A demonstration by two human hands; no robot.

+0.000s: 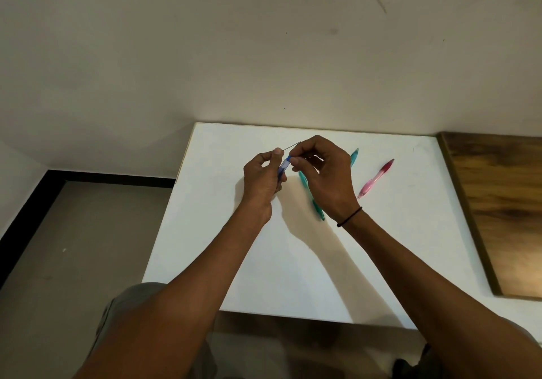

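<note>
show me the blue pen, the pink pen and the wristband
blue pen [284,167]: head view, visible middle of the barrel
pink pen [376,178]: head view, middle of its body
wristband [350,217]: head view, middle of the dark strand

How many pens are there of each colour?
1 blue pen, gripped by the left hand and pinched by the right hand
2 teal pens, lying on the table, both partly hidden by the right hand
1 pink pen, lying on the table
Total: 4 pens
</note>
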